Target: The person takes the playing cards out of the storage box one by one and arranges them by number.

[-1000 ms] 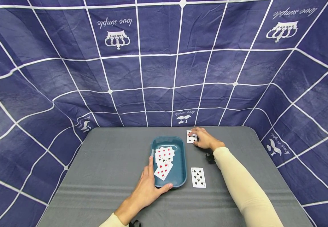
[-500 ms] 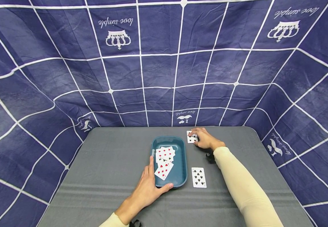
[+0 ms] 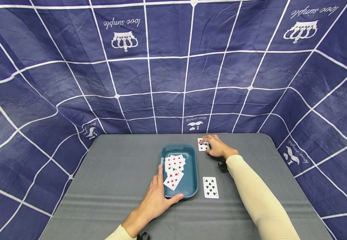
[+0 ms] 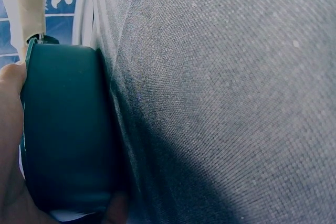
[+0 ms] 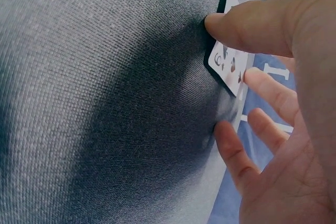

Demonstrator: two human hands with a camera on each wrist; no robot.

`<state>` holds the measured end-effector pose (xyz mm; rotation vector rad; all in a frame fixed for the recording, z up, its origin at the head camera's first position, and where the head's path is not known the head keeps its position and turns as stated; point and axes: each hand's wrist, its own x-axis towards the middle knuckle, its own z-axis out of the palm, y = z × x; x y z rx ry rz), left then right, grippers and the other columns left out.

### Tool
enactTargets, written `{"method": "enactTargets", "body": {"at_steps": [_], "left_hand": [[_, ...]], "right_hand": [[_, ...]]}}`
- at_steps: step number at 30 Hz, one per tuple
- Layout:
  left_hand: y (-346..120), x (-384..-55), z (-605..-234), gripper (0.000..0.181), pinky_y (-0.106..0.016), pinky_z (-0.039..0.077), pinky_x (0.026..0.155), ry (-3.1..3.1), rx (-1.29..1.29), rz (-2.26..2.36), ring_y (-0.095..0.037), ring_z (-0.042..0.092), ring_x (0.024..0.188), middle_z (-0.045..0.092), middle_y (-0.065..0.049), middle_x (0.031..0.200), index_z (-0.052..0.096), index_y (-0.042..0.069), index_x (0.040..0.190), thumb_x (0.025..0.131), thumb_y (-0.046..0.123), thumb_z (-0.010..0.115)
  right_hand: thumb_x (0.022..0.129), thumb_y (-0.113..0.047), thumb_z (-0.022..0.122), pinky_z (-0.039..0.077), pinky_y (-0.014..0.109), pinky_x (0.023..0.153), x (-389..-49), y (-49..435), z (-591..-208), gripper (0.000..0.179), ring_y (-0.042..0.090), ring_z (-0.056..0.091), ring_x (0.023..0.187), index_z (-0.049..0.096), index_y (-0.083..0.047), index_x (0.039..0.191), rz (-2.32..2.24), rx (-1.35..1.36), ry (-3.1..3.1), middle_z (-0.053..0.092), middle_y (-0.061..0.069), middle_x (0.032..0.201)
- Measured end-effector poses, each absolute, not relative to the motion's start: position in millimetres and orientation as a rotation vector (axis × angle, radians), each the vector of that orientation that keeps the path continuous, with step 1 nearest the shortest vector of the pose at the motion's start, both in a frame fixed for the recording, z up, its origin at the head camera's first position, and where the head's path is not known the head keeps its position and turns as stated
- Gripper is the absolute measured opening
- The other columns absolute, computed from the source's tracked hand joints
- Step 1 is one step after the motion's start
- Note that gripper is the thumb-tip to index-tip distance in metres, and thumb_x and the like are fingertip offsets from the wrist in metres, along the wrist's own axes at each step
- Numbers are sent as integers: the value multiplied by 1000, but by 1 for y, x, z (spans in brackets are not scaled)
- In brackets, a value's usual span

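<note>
In the head view my left hand (image 3: pixel 155 196) lies at the near left corner of a blue-green plastic tray (image 3: pixel 193 166). Its straight index finger runs along the left side and its thumb touches the near rim. Several face-up playing cards (image 3: pixel 173 181) overlap inside the tray. Beyond the tray's far right side, my right hand (image 3: pixel 217 146) pinches a playing card with black pips (image 3: pixel 201 147) near the table's far edge. The right wrist view has the thumb at this card's edge (image 5: pixel 228 56), with shadow beneath; fingers partly hide its far side.
A spades card (image 3: pixel 211 187) lies face up on the grey cloth-covered table (image 3: pixel 119 166), right of the tray. Blue curtains with white grid lines (image 3: pixel 167 76) rise behind the table and on both sides.
</note>
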<state>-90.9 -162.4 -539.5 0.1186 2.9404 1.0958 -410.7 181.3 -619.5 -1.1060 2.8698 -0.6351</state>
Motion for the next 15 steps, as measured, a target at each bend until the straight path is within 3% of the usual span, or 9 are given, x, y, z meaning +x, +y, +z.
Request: {"method": "enactTargets", "body": {"at_steps": [15], "left_hand": [[-161,-90,-536,152,-64,53,123,2929,100,1078,-47,58,152,54,-29,163,7,3,187,86,74,95]], "right_hand": [[90,-14,86,40,70,132,-407,180,-617,55,53,51,159,81,-20,144,-664,-1044,2871,63,20,170]]}}
